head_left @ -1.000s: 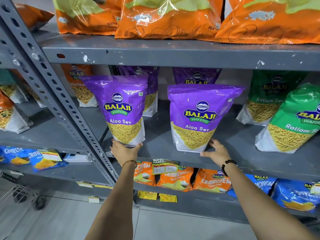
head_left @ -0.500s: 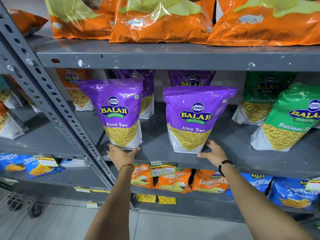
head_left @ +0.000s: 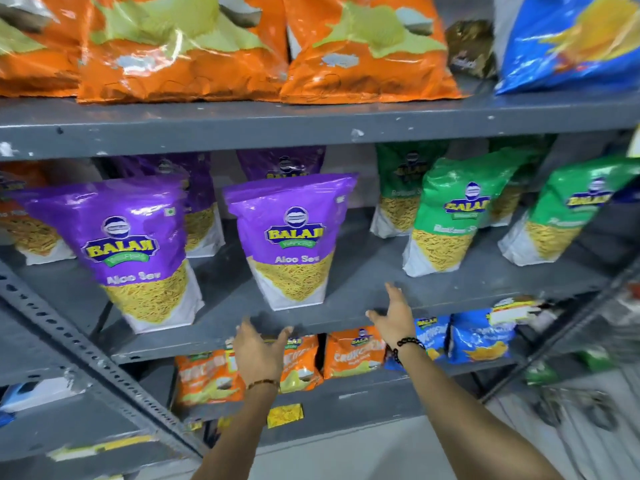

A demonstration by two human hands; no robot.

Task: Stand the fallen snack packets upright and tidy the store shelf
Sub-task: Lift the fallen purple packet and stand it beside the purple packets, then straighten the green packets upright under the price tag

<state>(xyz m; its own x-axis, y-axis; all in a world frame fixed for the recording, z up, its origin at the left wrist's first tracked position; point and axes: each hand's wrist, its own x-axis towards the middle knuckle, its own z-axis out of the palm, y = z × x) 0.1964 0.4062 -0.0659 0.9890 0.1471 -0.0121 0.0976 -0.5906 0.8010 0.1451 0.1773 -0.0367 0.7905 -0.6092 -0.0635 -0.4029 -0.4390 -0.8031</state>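
Two purple Aloo Sev packets stand upright at the front of the grey middle shelf (head_left: 363, 289): the left purple packet (head_left: 131, 251) and the right purple packet (head_left: 294, 237). To their right stand two green packets, the nearer green packet (head_left: 453, 209) and the far green packet (head_left: 568, 216). My left hand (head_left: 261, 351) hovers open below the shelf's front edge, touching nothing. My right hand (head_left: 393, 315) is open over the shelf edge, right of the right purple packet and apart from it. More purple and green packets stand behind.
Orange chip bags (head_left: 363, 50) and a blue bag (head_left: 571, 39) lie on the top shelf. Small orange packets (head_left: 349, 353) and blue packets (head_left: 479, 341) fill the shelf below. A slotted grey upright (head_left: 86, 344) crosses at the left. A wire basket (head_left: 581, 403) sits at the lower right.
Both hands have let go of the two purple packets and shifted right, off the bases. The view has swung right, bringing the green packets and the blue bag further into view.
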